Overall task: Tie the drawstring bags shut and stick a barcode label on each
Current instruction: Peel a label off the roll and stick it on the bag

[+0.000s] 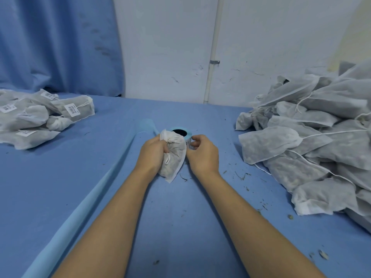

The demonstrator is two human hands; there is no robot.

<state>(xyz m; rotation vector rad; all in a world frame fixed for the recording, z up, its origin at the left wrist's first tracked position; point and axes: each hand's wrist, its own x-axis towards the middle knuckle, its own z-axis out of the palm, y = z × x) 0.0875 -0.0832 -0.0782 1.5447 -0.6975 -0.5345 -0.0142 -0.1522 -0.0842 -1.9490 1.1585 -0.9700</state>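
Several labelled bags, each filled and bearing a white barcode sticker, lie heaped at the far left of the bench, which is covered in blue cloth. A blue curtain hangs behind them. A pale blue backing strip runs from the near left edge diagonally up toward the middle. There the left hand grips a drawstring bag, its fingers clenched round the gathered neck, so the bag stands tilted with its bottom corner on the cloth and a loop of white cord showing by the palm. Just behind the bag and touching it stands the label roll, its dark core facing up. The right hand is at the roll's right side, thumb and curled fingers pinching at its white edge; whether a label has come free I cannot tell. Dry plant crumbs are scattered on the cloth right of the hands. At the far right a large heap of unlabelled bags rises against the white wall.
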